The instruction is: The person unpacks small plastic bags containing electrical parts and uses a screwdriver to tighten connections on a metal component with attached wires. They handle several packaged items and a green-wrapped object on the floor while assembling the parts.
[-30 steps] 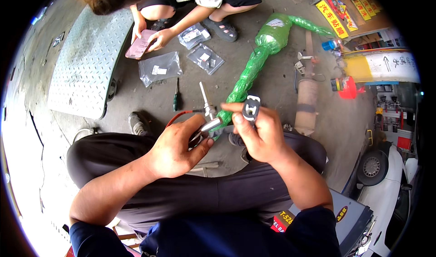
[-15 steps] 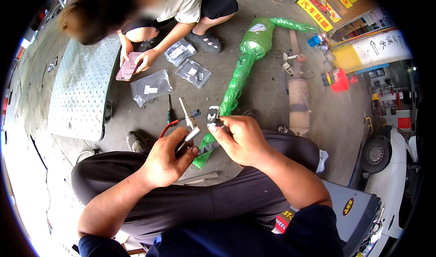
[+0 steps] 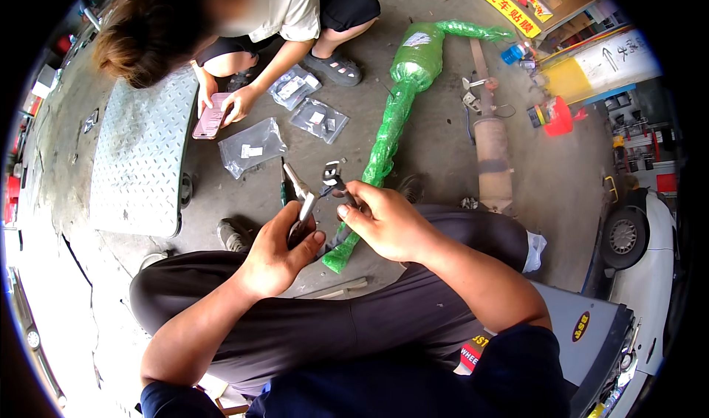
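Observation:
My left hand (image 3: pixel 273 259) is closed around a silver metal piece (image 3: pixel 300 184) with a slim rod end that points up and away from me. Its lower part is hidden in my fingers. Close beside it on the right, my right hand (image 3: pixel 390 223) pinches a small black part (image 3: pixel 333 176) with a shiny metal end, between thumb and fingers. The two pieces are near each other at knee height; whether they touch I cannot tell. Below my hands a green-wrapped pipe (image 3: pixel 388 141) runs away from me to a thick wrapped canister (image 3: pixel 418 56).
Opposite, a squatting person holds a pink phone (image 3: pixel 212 117). Clear plastic bags (image 3: pixel 252 148) and a dark screwdriver-like tool (image 3: pixel 283 185) lie on the floor. A metal tread plate (image 3: pixel 140 152) is left, a rusty exhaust pipe (image 3: pixel 492 156) right, a grey case (image 3: pixel 572 322) beside my right thigh.
Both held pieces have shifted slightly left, and the right one has tilted. A red cable with a black end near my left hand no longer shows. The view has turned a little.

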Demonstrator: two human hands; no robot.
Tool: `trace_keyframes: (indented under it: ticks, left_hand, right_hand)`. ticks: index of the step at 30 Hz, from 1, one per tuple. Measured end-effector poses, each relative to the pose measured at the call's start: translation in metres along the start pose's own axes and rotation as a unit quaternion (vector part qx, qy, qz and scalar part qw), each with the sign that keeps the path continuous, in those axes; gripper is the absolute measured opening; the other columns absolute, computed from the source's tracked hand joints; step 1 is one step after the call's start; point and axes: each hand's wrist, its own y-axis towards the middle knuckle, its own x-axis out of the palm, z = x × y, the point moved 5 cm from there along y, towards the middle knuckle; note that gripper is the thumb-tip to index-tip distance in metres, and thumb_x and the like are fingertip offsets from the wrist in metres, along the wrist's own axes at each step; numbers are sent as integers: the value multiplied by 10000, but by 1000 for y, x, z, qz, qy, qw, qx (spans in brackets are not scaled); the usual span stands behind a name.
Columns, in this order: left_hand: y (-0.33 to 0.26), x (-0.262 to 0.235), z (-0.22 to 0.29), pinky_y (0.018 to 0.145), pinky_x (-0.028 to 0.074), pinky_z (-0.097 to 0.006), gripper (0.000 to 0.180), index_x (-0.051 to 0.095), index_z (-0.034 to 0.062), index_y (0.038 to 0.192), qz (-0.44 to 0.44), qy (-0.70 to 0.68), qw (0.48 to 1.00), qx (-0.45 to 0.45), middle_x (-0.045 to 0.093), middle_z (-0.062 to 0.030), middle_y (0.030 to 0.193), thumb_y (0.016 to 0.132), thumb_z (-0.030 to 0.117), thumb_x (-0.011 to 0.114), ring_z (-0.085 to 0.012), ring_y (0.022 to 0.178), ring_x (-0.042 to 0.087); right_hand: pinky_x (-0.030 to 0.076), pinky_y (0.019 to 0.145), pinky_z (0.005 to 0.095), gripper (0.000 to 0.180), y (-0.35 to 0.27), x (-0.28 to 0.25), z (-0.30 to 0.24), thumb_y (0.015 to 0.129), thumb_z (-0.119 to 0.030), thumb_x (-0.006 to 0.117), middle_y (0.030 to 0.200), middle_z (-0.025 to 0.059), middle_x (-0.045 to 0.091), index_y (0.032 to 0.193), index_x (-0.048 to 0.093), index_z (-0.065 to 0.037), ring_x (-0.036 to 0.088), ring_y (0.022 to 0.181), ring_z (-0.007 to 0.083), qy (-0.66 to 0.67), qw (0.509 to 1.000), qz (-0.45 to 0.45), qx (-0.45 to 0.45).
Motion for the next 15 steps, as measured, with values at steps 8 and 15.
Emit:
trace_keyframes:
  ticks: [8,15]
  left_hand:
    - [15,-1,-32,870,621,-354,344,545,75,1287,24,-203,976,-79,648,-50,1135,1119,355,655,-161,1047,658]
    - [24,-6,-53,792,577,-342,139,582,61,1160,73,-16,994,-83,681,-60,971,1081,167,626,-149,920,673]
  right_hand:
    - [583,977,486,585,-19,39,-14,1008,-104,644,1282,258,689,1537,437,38,709,1115,434,-33,981,-124,-143]
    - [604,869,495,547,-22,38,-6,993,-254,714,1038,245,738,1403,551,69,749,1005,411,-319,912,-252,-57]
